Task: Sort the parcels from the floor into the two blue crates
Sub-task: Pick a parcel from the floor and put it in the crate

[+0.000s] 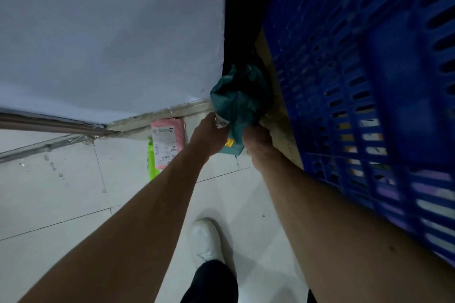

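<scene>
A crumpled teal plastic parcel [240, 101] with a small white label and an orange sticker hangs low, close to the floor, beside the blue crate [369, 86]. My left hand [209, 136] grips its lower left edge. My right hand [258, 142] holds its lower right corner. On the floor by the wall lies a pink parcel [167, 142] with a white shipping label, and a bright green parcel [152, 162] sticks out from under it. The slatted blue crate fills the right side, and parcels show through its slots.
A white wall [110, 32] meets the tiled floor [61, 199] along a grey skirting. A cardboard edge [278, 115] runs along the crate's left side, next to a dark gap. My white shoe [205, 238] stands on the tiles below my arms.
</scene>
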